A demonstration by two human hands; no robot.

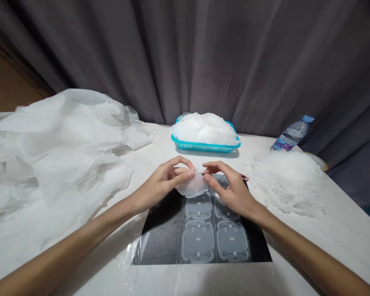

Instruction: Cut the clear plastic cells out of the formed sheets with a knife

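A thin, translucent white piece with a wavy edge is held up in front of me. My left hand pinches it between thumb and fingers at its upper left. At its right edge, the bent thumb and forefinger of my right hand close in on the piece; their exact grip is too small to tell. Beneath both hands lies a dark sheet bearing a column pair of translucent, rounded-square sheet pieces. Just beyond my right hand shows a pink loop-shaped end of some item, mostly hidden.
A turquoise basket heaped with white pieces stands at the back. Large crumpled white sheets cover the left of the white table. To the right are a pile of white scraps and a water bottle. Grey curtains hang behind.
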